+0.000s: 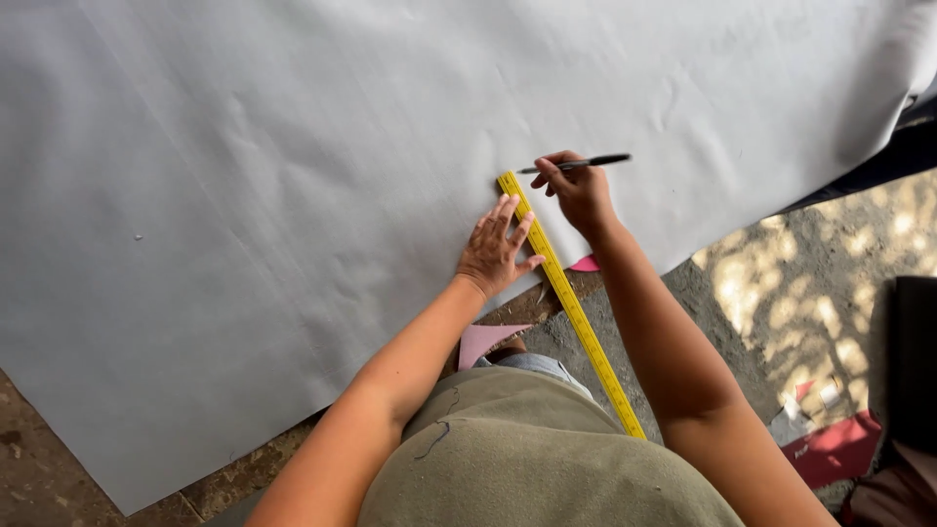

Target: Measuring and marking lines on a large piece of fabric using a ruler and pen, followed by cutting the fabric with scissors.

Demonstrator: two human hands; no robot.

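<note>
Large sheet of grey paper spread flat, covering most of the view; lower edge runs diagonally from bottom left up toward the right, with rough brown surface showing below it. Whether that surface is a desk or the floor cannot be told. Sheet has a few shallow creases but lies flat enough to mark.

Left hand: grip wide open, fingers spread, palm pressed down on the paper with fingertips on the edge of the yellow ruler. Holds nothing; the spread looks meant to pin the ruler so it does not slide.

Ruler lies diagonally, upper end on the paper near the hands, lower end running off the sheet's edge toward the person's body, passing between the two forearms. A long straightedge set this way gives a guide line in from the paper's edge.

Right hand: grip closed around a black pen, held near level, one end toward the ruler's upper end, other end sticking out right. The tip appears just off the paper; contact not certain.

Pink paper scraps: a triangular one below the left hand, a small bit by the right wrist. Further right, sun-dappled ground and a red piece.
</note>
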